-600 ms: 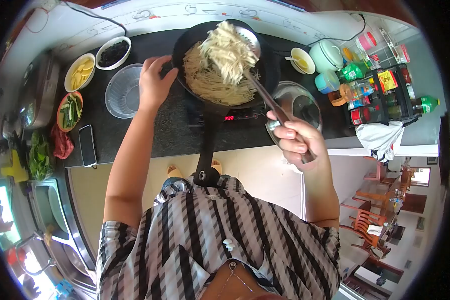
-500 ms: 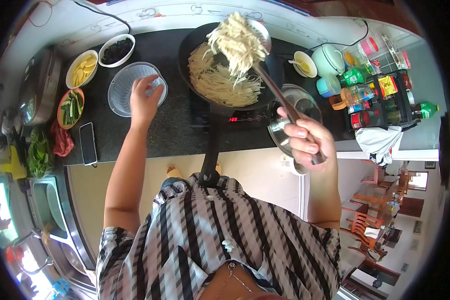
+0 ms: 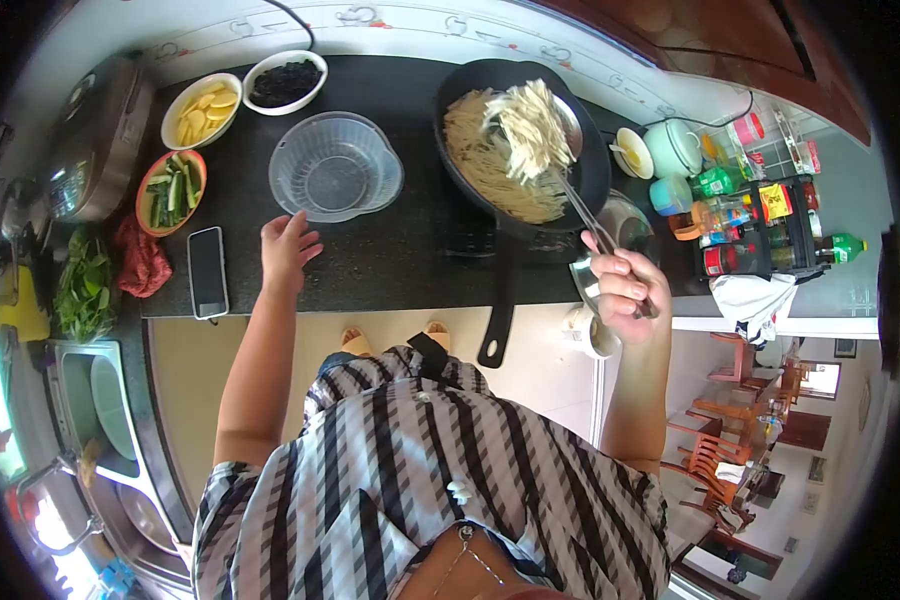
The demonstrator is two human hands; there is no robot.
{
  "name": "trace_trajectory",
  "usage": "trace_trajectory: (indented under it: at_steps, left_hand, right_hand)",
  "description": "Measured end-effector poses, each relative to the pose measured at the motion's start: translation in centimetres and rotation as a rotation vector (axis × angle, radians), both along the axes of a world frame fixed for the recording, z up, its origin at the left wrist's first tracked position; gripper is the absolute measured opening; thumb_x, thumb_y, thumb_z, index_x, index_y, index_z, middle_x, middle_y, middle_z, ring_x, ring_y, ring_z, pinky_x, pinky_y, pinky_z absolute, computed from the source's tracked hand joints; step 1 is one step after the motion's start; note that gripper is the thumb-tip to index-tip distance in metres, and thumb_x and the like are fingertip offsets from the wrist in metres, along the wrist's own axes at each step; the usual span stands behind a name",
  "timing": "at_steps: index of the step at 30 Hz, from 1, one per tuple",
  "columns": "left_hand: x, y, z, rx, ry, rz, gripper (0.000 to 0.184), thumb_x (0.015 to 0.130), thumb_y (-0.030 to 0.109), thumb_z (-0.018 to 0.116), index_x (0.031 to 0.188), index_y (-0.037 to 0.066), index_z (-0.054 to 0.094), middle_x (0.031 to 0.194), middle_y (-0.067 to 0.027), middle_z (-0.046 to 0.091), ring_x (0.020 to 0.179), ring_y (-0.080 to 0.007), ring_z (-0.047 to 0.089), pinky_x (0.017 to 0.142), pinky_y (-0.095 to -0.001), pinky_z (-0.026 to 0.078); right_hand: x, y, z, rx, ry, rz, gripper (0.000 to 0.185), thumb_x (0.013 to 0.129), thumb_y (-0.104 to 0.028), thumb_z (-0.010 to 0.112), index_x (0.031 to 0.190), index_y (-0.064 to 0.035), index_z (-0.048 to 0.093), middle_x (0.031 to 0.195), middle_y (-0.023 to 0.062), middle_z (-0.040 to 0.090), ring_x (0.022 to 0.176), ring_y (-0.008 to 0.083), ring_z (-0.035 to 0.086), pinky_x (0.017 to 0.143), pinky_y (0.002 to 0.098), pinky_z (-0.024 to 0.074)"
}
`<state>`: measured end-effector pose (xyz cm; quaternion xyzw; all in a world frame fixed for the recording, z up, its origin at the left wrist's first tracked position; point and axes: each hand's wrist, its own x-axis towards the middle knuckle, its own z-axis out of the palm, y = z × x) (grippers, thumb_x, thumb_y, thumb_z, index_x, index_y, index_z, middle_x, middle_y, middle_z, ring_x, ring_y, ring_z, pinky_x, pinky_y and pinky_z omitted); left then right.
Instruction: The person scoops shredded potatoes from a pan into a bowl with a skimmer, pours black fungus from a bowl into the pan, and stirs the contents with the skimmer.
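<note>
"Two hands to enter: what is listed for the right hand (image 3: 630, 292)?"

"Fingers closed around the handle of one metal skimmer (image 3: 576, 200), its head held over the wok (image 3: 592, 165)."

"Load of the skimmer?"

"One heap of pale strips (image 3: 535, 130). More strips (image 3: 467, 130) lie in the wok, spread across its bottom."

"Left hand (image 3: 290, 252)?"

"Grasping nothing; fingers loosely spread, at the near edge of one transparent plastic bowl (image 3: 335, 175). Whether they touch it cannot be told."

"Other stock on the dark counter (image 3: 400, 280)?"

"To the left: one white bowl of dark pieces (image 3: 280, 111), one white bowl of yellow slices (image 3: 172, 115), one orange bowl of green sticks (image 3: 142, 205), one phone (image 3: 208, 272) lying screen up. To the right of the wok: one small bowl with yellow contents (image 3: 646, 163), plus one glass lid (image 3: 630, 222), partly hidden by the right hand."
</note>
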<state>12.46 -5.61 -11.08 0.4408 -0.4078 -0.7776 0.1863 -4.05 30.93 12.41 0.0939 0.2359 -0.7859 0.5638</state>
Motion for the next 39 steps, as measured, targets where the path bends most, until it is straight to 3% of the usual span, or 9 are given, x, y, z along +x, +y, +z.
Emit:
trace_trajectory:
  at_steps: [5, 10, 16, 19, 27, 34, 39]
  left_hand:
    - [-2.4, -1.1, -1.9, 0.041, 0.057, -0.015, 0.027, 0.083, 0.018, 0.063, 0.098, 0.001, 0.047, 0.079, -0.0083, 0.055, 0.065, -0.0162, 0.058, 0.056, -0.0292, 0.053]
    - [-3.8, -0.4, -0.3, 0.045, 0.189, 0.03, 0.01, 0.083, 0.009, 0.058, 0.08, 0.007, 0.048, 0.063, -0.0032, 0.054, 0.055, -0.0143, 0.057, 0.053, -0.0265, 0.052]
    - [-4.7, 0.2, 3.3, 0.011, 0.395, 0.07, 0.013, 0.083, 0.007, 0.056, 0.077, 0.011, 0.045, 0.066, -0.0043, 0.057, 0.054, -0.0124, 0.056, 0.05, -0.0251, 0.05]
    - [-5.4, 1.2, 6.9, -0.037, 0.389, -0.001, 0.014, 0.084, 0.01, 0.059, 0.077, 0.013, 0.047, 0.064, 0.0, 0.055, 0.054, -0.0111, 0.056, 0.051, -0.025, 0.051]
    - [-10.1, 3.3, 13.0, -0.21, 0.403, -0.089, 0.014, 0.083, 0.01, 0.061, 0.077, 0.009, 0.049, 0.067, -0.0024, 0.056, 0.057, -0.0113, 0.057, 0.054, -0.0262, 0.052]
    - [-15.1, 5.4, 16.3, -0.098, 0.43, -0.202, 0.016, 0.082, 0.009, 0.063, 0.076, 0.009, 0.048, 0.066, -0.0032, 0.055, 0.056, -0.012, 0.057, 0.05, -0.0261, 0.053]
    - [-18.5, 8.1, 16.5, 0.094, 0.388, -0.288, 0.014, 0.083, 0.01, 0.062, 0.081, 0.006, 0.049, 0.068, -0.0054, 0.056, 0.055, -0.0129, 0.056, 0.05, -0.0254, 0.053]
  right_hand:
    - [2.0, 0.2, 0.0, 0.002, 0.002, -0.044, 0.039, 0.097, -0.017, 0.03, 0.13, 0.0027, 0.036, 0.082, 0.0014, 0.044, 0.055, 0.0075, 0.046, 0.051, 0.026, 0.0447]
    - [2.6, -0.1, 1.1, -0.004, 0.005, -0.078, 0.038, 0.096, -0.015, 0.03, 0.129, 0.0035, 0.037, 0.081, 0.0016, 0.043, 0.055, 0.008, 0.046, 0.05, 0.0263, 0.0444]
    - [1.7, 0.1, 1.4, -0.005, 0.054, -0.041, 0.038, 0.096, -0.016, 0.031, 0.128, 0.003, 0.038, 0.082, 0.002, 0.045, 0.055, 0.0075, 0.047, 0.05, 0.0253, 0.045]
    - [1.5, 0.5, 1.3, -0.009, 0.045, -0.038, 0.038, 0.096, -0.016, 0.032, 0.129, 0.0025, 0.038, 0.082, 0.002, 0.045, 0.055, 0.0074, 0.048, 0.051, 0.0255, 0.046]
    - [1.1, -0.2, 5.0, -0.047, 0.12, -0.043, 0.04, 0.096, -0.015, 0.031, 0.131, 0.0031, 0.032, 0.083, 0.0031, 0.045, 0.055, 0.0081, 0.048, 0.05, 0.0272, 0.0461]
    - [2.1, -1.4, 10.0, -0.024, 0.32, -0.068, 0.041, 0.096, -0.012, 0.029, 0.134, 0.0036, 0.027, 0.082, 0.0049, 0.044, 0.051, 0.0087, 0.046, 0.045, 0.0267, 0.0445]
    - [2.6, -1.3, 9.4, 0.116, 0.377, -0.064, 0.041, 0.093, -0.01, 0.034, 0.132, 0.0007, 0.031, 0.075, 0.0023, 0.044, 0.044, 0.0073, 0.043, 0.037, 0.0251, 0.0406]
